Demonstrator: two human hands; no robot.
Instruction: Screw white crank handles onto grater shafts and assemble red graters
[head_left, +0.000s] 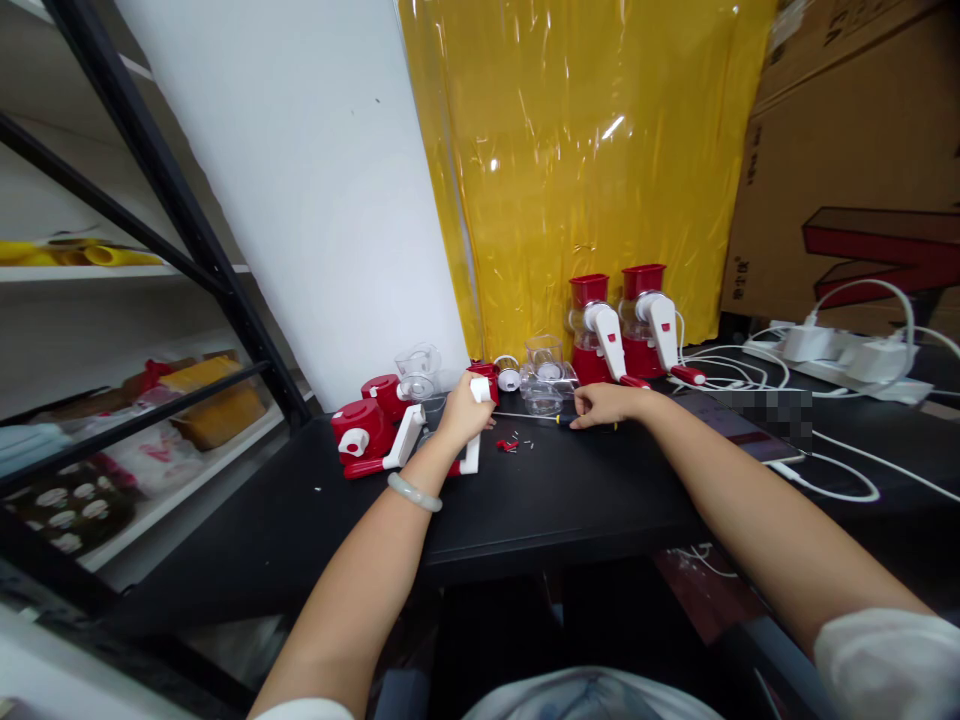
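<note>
My left hand [463, 408] is closed around a white plastic part [481, 389], most of which the fingers hide. A screwdriver [529, 416] lies in the closed fingers of my right hand [602, 404], its thin shaft pointing left towards the white part; I cannot tell whether the tip touches it. Just below the shaft, several small screws [515, 435] and a little red piece [506, 446] are scattered on the black table [570, 500]. Under my left hand sits a white crank handle [472, 456]. Clear plastic housings [546, 385] stand behind the screwdriver.
Red grinder bases [363, 430] with a white crank stand at left, near a clear hopper [418, 370]. Two assembled red-and-white grinders [590, 330] are at the back right. A tablet [739, 425], white cables and a power strip [840, 365] occupy the right side. Shelving [247, 368] borders the left.
</note>
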